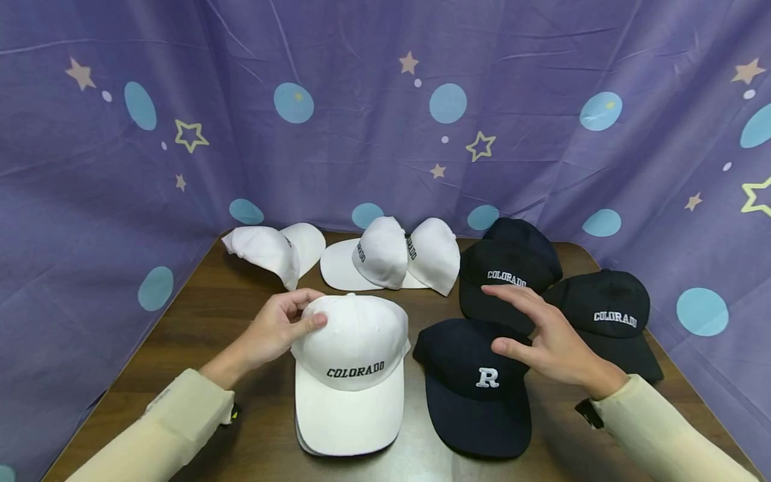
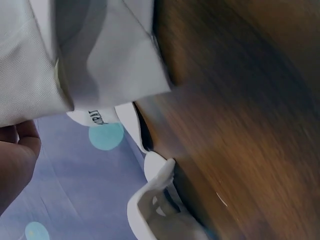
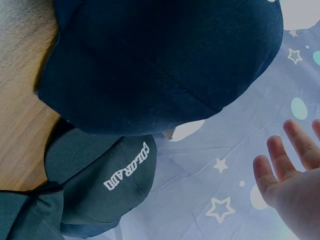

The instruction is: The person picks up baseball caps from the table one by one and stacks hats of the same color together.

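Observation:
A white baseball cap [image 1: 352, 361] lettered COLORADO lies brim toward me at the middle front, the edge of another white brim showing under its own. My left hand [image 1: 274, 331] pinches its crown at the upper left, thumb on the front and fingers behind. Just to its right is a navy cap [image 1: 470, 388] with a white R, brim also facing me. Over that cap's right side hovers my right hand [image 1: 545, 335], fingers and thumb spread apart and holding nothing. The right wrist view shows the right hand's straight fingers [image 3: 277, 157] away from the dark crown.
Behind, a white cap [image 1: 265, 251] lies at the far left, and two more white caps [image 1: 379, 254] overlap at the back middle. Black COLORADO caps [image 1: 506, 268] sit at the back right, another black cap [image 1: 608, 304] beside them. A purple curtain [image 1: 385, 167] hangs behind the wooden table [image 1: 253, 415].

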The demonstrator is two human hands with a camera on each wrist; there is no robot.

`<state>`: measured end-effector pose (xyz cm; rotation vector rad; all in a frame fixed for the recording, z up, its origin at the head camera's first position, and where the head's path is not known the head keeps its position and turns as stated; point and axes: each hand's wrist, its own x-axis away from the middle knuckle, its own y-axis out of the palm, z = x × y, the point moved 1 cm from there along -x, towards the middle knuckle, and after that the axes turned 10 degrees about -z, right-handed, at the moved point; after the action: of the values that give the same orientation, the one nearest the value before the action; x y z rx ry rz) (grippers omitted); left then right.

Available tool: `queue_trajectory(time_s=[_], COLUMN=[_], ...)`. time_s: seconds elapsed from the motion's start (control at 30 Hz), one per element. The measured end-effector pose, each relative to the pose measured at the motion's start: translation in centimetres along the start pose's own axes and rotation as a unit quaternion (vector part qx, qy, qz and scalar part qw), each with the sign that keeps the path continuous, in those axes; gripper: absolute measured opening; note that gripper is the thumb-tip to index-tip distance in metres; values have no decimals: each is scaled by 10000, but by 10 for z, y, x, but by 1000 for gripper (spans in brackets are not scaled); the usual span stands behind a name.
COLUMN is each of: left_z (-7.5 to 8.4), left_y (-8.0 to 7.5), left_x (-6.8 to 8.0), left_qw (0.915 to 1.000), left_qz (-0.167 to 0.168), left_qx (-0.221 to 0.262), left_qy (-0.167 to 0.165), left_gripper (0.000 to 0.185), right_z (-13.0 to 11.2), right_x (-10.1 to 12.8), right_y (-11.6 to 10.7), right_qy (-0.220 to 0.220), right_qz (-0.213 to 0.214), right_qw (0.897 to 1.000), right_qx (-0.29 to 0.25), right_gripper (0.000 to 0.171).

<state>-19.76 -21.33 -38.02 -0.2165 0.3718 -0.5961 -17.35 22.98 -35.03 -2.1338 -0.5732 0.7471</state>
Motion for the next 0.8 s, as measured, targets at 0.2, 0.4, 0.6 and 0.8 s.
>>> queue_trajectory(time_s=[0.2, 0.4, 0.6, 0.8], left_z=[-7, -11, -10, -7], left_y=[-5, -9, -9, -9], left_x=[3, 8, 11, 13], left_qw=[9977, 9944, 9923, 9915], left_qz=[160, 285, 263, 158], left_qx=[-605, -822, -917, -929], left_qy=[-263, -602, -784, -896], left_gripper=[25, 29, 30, 30], right_z=[-3, -6, -9, -10], right_x=[-4, -9, -16, -22], right_y=[2, 2, 2, 3], right_qy=[-73, -58, -157, -59], right_qz=[-60, -102, -127, -233], right_qw=[10000, 9999, 9997, 9995], right_qx=[26, 103, 169, 181], right_gripper=[84, 83, 84, 83])
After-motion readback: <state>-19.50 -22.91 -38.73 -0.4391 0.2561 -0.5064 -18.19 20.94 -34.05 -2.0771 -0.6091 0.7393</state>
